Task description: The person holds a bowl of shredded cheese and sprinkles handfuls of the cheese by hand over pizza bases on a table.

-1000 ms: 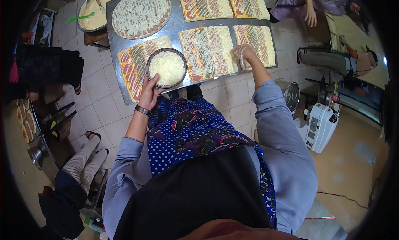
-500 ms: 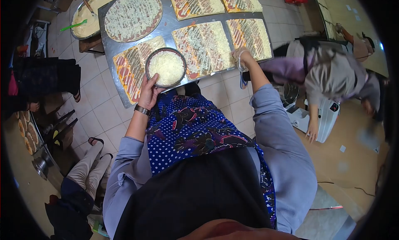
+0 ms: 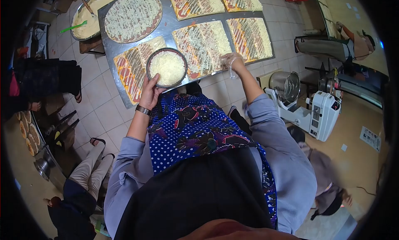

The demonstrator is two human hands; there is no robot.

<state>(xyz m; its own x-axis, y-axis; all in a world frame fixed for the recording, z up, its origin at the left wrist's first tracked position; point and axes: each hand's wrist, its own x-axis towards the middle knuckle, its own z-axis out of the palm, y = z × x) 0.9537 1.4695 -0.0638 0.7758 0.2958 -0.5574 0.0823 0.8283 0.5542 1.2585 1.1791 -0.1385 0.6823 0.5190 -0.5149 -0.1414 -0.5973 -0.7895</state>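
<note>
My left hand point(image 3: 150, 94) grips a dark-rimmed round bowl point(image 3: 185, 76) at its near left side, thumb over the rim. Grated cheese point(image 3: 167, 68) fills the bowl, which is at the table's near edge. In a clear plastic glove, my right hand point(image 3: 233, 62) hovers at the lower right edge of the middle rectangular pizza point(image 3: 200, 49). Its fingers are bent together, and what they hold is hidden. White cheese shreds lie over that pizza's sauce stripes. Another striped pizza point(image 3: 250, 39) lies to its right, and one more point(image 3: 129, 73) sits partly behind the bowl.
The metal table point(image 3: 109, 59) also carries a round pizza point(image 3: 133, 16) and two rectangular ones at the back. A basin of pale batter or sauce point(image 3: 99, 7) stands back left. At right are a white stand mixer point(image 3: 322, 115) and a bending person point(image 3: 322, 173). Other people stand at left.
My right hand has moved left from the right-hand pizza's edge to the middle pizza. The person at right has moved toward me, uncovering the mixer's bowl. My left hand stays on the bowl.
</note>
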